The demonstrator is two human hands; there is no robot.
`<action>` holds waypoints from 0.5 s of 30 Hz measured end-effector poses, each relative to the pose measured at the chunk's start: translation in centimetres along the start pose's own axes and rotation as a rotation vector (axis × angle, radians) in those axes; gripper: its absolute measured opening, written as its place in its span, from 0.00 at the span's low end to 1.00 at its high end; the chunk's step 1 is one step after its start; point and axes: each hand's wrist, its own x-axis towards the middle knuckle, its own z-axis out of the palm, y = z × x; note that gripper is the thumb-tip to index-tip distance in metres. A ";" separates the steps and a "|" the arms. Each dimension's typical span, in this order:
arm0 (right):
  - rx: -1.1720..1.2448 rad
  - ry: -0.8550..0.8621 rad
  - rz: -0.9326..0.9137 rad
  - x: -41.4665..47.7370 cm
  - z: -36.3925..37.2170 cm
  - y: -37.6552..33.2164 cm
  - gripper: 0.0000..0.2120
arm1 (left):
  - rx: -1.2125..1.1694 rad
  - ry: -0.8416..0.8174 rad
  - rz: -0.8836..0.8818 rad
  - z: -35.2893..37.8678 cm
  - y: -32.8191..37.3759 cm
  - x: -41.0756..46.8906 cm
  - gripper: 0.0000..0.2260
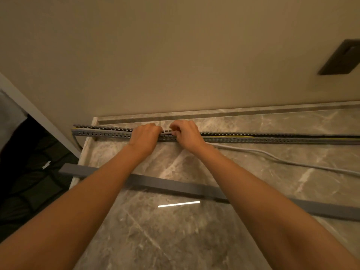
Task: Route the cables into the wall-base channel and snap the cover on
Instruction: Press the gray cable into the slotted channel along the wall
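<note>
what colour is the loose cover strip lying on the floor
The cover strip is plain grey, like the slotted channel. The head view shows it best.

Views: 1, head cam, wide-angle.
Position: sat above the floor (175, 240), over the person's own forearms (87, 201).
Facing: looked fwd & down, toward the wall (175, 55) base.
Nearness: channel (253, 140) lay near, crossing mid-frame L to R.
Lens: bowed the floor edge & channel toward frame sides.

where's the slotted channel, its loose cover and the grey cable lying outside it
slotted channel (101, 133), head view, left front wall
cover (175, 185), head view, middle, between the forearms
grey cable (253, 150), head view, stretch on floor
</note>
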 end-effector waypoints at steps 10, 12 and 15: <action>-0.301 0.013 -0.074 -5.3 -4.0 7.6 0.19 | 0.141 -0.007 -0.116 -0.7 6.1 -0.1 0.10; -0.325 0.009 -0.119 -5.7 -4.4 8.2 0.19 | 0.146 0.025 -0.133 -0.5 6.7 -0.3 0.09; -0.341 -0.029 -0.171 -5.2 -4.6 8.9 0.19 | 0.097 0.059 -0.093 -0.6 7.7 0.2 0.11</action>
